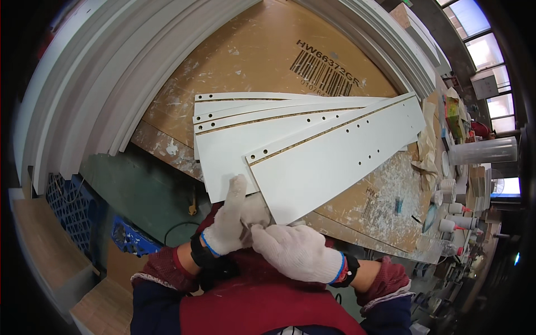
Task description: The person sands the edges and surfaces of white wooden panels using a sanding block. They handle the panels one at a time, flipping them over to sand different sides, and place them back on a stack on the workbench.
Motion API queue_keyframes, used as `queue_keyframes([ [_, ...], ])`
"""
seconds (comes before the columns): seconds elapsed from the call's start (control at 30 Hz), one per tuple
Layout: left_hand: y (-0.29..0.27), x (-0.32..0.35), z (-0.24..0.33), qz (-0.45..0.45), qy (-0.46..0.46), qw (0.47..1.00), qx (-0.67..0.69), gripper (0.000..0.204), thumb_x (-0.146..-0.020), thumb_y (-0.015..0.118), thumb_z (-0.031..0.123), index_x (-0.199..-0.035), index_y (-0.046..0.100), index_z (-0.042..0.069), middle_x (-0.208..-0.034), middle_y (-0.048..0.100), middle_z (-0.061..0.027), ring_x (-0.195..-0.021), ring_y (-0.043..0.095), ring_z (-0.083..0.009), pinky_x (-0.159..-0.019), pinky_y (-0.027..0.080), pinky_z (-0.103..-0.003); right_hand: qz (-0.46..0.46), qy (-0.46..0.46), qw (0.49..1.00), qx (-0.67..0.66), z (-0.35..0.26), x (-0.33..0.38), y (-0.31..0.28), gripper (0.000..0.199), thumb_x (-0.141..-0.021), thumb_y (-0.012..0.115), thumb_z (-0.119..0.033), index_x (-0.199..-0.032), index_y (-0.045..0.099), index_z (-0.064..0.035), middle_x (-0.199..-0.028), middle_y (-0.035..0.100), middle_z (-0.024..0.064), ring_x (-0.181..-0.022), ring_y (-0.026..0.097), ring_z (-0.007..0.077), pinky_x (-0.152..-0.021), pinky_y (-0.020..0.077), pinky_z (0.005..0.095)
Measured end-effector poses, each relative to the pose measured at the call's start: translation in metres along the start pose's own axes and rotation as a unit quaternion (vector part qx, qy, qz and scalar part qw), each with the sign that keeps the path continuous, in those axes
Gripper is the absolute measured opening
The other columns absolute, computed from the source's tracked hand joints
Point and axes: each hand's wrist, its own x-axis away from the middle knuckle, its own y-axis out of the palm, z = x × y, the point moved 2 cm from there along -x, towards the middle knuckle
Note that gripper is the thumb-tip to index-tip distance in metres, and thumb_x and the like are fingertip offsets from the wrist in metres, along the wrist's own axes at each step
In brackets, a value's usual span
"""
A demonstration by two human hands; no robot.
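My left hand (226, 223), in a white knit glove, is by the near edge of the stacked white boards. One finger is stretched up against a lower board (229, 153), and the others point toward the top board's corner. My right hand (296, 251), gloved alike, is closed close beside it, just below the top white board (335, 156). A small, thin greyish thing (245, 228) shows between the hands; its kind is too small to tell. The boards lie fanned out, each with a narrow brown groove and several dark round holes.
Beneath the boards is a brown cardboard sheet (251, 61) with white smears. Long white panels (95, 72) stand along the left and far sides. Blue plastic crates (131, 237) sit low at left. At right are bottles with red tips (449, 225) and a clear cylindrical container (483, 151).
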Motion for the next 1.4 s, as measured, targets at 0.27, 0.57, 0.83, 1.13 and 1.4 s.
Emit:
queue_keyframes([
  [0.27, -0.009, -0.008, -0.021, 0.009, 0.017, 0.998, 0.061, 0.07, -0.098, 0.03, 0.057, -0.151, 0.022, 0.012, -0.149, 0.036, -0.0119, -0.128, 0.045, -0.0309, -0.1, 0.039, -0.058, 0.209, 0.335, 0.916, -0.07, 0.118, 0.054, -0.046, 0.011, -0.088, 0.061, -0.006, -0.099, 0.065, -0.0039, -0.075, 0.062, 0.0081, -0.061, 0.06, 0.0157, -0.056, 0.0486, 0.0288],
  [0.57, -0.002, -0.024, -0.026, 0.038, -0.007, 0.985, 0.17, 0.082, -0.094, 0.038, 0.063, -0.149, 0.016, 0.006, -0.15, 0.03, -0.0201, -0.134, 0.036, -0.042, -0.104, 0.033, -0.065, -0.066, -0.043, 0.993, -0.092, 0.033, 0.032, -0.016, 0.009, -0.084, 0.053, -0.014, -0.09, 0.053, -0.0075, -0.073, 0.058, 0.0073, -0.063, 0.064, 0.0243, -0.048, 0.0515, 0.0327],
  [0.83, 0.002, -0.025, -0.026, 0.071, 0.012, 0.994, 0.081, 0.074, -0.096, 0.046, 0.051, -0.145, 0.024, 0.002, -0.145, 0.037, -0.0223, -0.132, 0.039, -0.0439, -0.104, 0.031, -0.069, 0.287, 0.283, 0.909, 0.106, 0.178, 0.073, -0.065, 0.011, -0.09, 0.057, -0.012, -0.096, 0.064, -0.0057, -0.078, 0.062, 0.0106, -0.061, 0.062, 0.0244, -0.05, 0.0494, 0.0319],
  [1.13, 0.004, -0.027, -0.017, 0.105, -0.063, 0.989, -0.088, 0.075, -0.094, 0.052, 0.049, -0.142, 0.029, -0.003, -0.138, 0.04, -0.0324, -0.124, 0.045, -0.0497, -0.101, 0.04, -0.063, 0.043, 0.005, 0.991, -0.128, 0.09, 0.056, -0.032, 0.023, -0.09, 0.05, -0.017, -0.11, 0.057, -0.0079, -0.077, 0.057, 0.0055, -0.061, 0.062, 0.0226, -0.052, 0.0514, 0.0336],
  [1.4, -0.005, -0.024, -0.026, 0.12, -0.084, 0.985, 0.088, 0.073, -0.095, 0.05, 0.046, -0.141, 0.029, -0.006, -0.138, 0.037, -0.0355, -0.124, 0.042, -0.0549, -0.1, 0.042, -0.063, 0.32, 0.309, 0.886, 0.131, 0.223, 0.103, -0.081, 0.016, -0.092, 0.058, -0.017, -0.102, 0.064, -0.0051, -0.079, 0.061, 0.0125, -0.062, 0.06, 0.0266, -0.054, 0.049, 0.0347],
])
